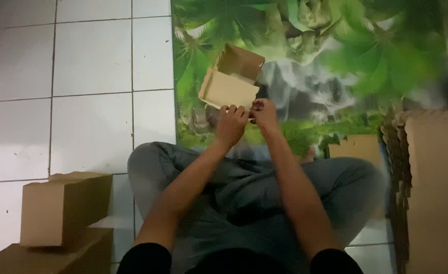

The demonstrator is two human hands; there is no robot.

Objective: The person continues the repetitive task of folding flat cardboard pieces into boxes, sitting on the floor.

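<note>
Both hands meet at upper centre of frame on one brown cardboard box (pixel 232 81), half folded. Left hand (pixel 230 124) pinches its near edge w/ fingers closed on the card; right hand (pixel 264 114) grips the same edge just beside it, fingertips curled round a flap. Box is held up in the air over the green palm-print mat (pixel 335 61), lid flap tilted open toward the top of frame, walls partly raised.

Progress, judged from this view: this box's body looks mostly shaped, but the near side is not yet tucked and the lid is open, so it's approx. halfway.

Counts: 1 box in hand; 2 finished closed boxes (pixel 64 208) stacked lower left on the white tile floor (pixel 92 61), touching each other; 1 tall stack of flat unfolded blanks (pixel 432 193) at right edge, number can't be told; 1 loose flat piece (pixel 356 147) near it, behind the knee
</note>
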